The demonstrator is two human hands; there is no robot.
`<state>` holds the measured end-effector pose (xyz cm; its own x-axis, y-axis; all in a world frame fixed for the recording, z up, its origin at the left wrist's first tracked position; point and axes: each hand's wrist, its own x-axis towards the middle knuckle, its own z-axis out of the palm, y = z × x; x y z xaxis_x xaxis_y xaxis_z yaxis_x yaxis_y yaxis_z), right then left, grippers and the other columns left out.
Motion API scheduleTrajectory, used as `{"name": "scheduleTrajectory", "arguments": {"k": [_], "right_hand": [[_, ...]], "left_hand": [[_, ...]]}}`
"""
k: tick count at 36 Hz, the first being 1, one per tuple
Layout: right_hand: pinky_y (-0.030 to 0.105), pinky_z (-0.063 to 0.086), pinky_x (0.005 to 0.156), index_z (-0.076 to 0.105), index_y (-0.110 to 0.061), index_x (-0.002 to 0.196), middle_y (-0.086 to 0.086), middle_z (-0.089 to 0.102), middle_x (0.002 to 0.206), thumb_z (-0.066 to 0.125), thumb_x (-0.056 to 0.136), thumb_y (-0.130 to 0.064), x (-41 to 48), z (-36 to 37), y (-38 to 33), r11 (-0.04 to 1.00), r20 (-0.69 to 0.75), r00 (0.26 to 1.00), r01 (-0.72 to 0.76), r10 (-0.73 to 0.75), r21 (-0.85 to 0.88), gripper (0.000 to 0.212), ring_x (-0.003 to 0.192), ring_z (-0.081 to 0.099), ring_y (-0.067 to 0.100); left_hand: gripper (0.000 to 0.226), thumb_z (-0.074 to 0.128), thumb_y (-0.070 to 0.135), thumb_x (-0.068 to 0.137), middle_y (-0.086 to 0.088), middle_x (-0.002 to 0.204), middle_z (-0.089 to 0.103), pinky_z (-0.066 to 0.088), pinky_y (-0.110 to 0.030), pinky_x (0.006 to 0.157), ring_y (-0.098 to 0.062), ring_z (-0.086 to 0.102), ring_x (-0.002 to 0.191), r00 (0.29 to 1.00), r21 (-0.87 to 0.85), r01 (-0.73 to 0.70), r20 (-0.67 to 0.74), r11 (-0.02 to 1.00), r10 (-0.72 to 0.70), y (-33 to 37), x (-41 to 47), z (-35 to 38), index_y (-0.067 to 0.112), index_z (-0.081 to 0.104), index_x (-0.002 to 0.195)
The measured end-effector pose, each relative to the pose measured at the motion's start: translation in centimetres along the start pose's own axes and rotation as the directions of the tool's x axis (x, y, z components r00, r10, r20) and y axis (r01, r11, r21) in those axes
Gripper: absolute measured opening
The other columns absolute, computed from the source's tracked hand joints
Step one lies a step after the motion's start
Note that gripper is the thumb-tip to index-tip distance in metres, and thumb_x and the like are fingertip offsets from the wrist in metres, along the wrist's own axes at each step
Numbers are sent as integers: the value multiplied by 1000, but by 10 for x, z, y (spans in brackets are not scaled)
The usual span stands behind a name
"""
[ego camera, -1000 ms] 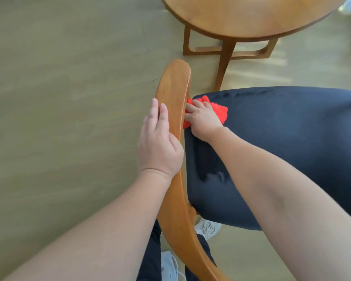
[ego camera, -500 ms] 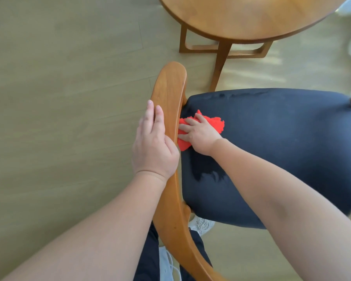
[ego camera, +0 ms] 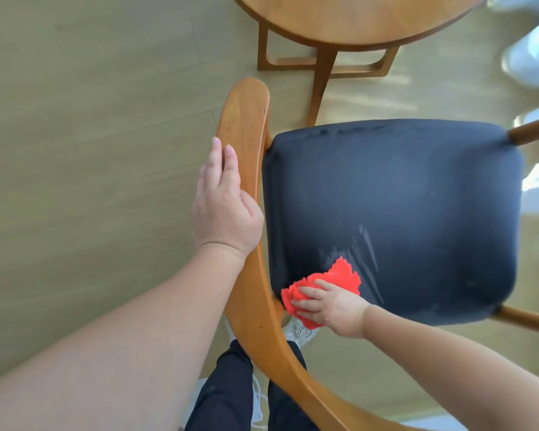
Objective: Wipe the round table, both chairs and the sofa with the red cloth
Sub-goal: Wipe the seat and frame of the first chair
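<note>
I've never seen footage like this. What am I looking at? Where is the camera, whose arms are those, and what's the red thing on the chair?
There is no machine here. These are a person's two bare arms, filmed by one wide-angle camera worn on their head and looking down. That is why the arms come in from the bottom edge.

Below them is a wooden chair with a dark padded seat. The left hand rests flat on the curved wooden backrest. The right hand presses a red cloth onto the seat's near corner, beside the backrest. Faint streaks show on the seat next to it.

At the top is the edge of a round wooden table. The person's dark trousers and a white shoe show under the chair.
</note>
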<state>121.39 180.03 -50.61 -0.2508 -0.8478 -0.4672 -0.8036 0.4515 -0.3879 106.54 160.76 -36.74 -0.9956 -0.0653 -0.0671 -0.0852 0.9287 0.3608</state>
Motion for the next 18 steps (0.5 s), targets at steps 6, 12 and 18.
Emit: {"name": "scheduleTrajectory", "arguments": {"k": [6,12,18], "right_hand": [[46,45,103,67,-27,123,-6,58,134,90,59,-26,-9,6,1,999,37,999,-2,1,35,68,127,50,26],[52,43,101,61,-20,127,9,53,139,86,65,-15,-4,-17,17,990,-236,966,-85,110,112,68,124,51,35],[61,33,105,62,-17,128,15,49,142,74,69,-3,20,-52,64,950,-309,898,-295,313,104,61,123,49,44]], "left_hand": [[61,26,17,86,-5,156,23,33,-37,107,-30,34,136,1000,10,3,29,1000,-3,2,-1,-2,9,32,146],[63,25,16,84,-7,156,21,32,-37,107,-30,30,137,1000,7,-7,22,1000,7,3,1,-1,8,31,146],[63,26,16,84,-7,156,22,17,-36,114,-28,17,143,996,42,-92,13,995,92,2,0,1,7,30,146]]}}
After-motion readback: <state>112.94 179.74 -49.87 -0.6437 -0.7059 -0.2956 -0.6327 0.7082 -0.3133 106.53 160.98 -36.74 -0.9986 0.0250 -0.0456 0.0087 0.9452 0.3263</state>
